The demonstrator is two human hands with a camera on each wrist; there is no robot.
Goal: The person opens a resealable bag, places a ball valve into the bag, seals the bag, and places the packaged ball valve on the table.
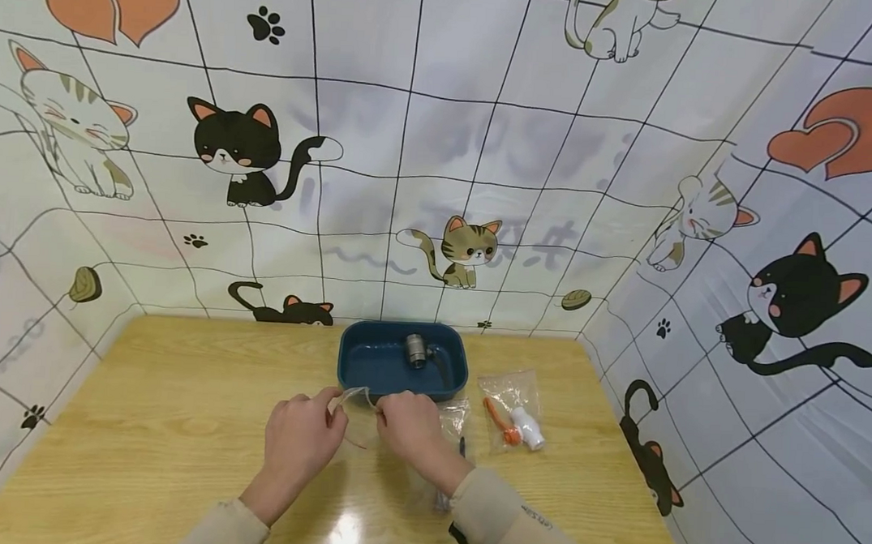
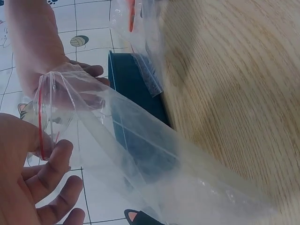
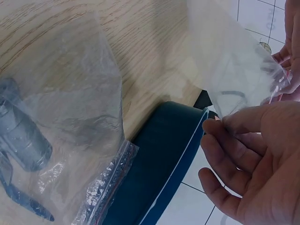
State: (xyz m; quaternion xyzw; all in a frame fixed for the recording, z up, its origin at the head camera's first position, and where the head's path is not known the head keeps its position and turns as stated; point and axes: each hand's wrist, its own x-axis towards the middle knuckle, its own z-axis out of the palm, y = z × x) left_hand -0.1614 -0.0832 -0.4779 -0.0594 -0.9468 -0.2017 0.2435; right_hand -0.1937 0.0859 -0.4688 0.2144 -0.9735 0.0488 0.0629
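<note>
A clear zip bag (image 2: pixel 201 173) with a red line along its mouth hangs between my two hands, above the table in front of the basin. My left hand (image 1: pixel 300 436) pinches one side of the mouth between thumb and index finger. The opposite side is pinched by my right hand (image 1: pixel 413 429), its other fingers loosely bent in the right wrist view. The bag's mouth is spread, and I see nothing inside it. Just beyond the hands sits a dark blue basin (image 1: pixel 351 374), holding a grey metal fitting (image 1: pixel 415 350) with a dark lever.
Another zip bag (image 3: pixel 79 79) lies by my right forearm, containing a grey cylindrical fitting (image 3: pixel 23 136) with a lever. Farther right, a third bag (image 1: pixel 500 382) holds an orange piece and a white piece. Cat-patterned cloth surrounds the wooden table (image 1: pixel 182 391).
</note>
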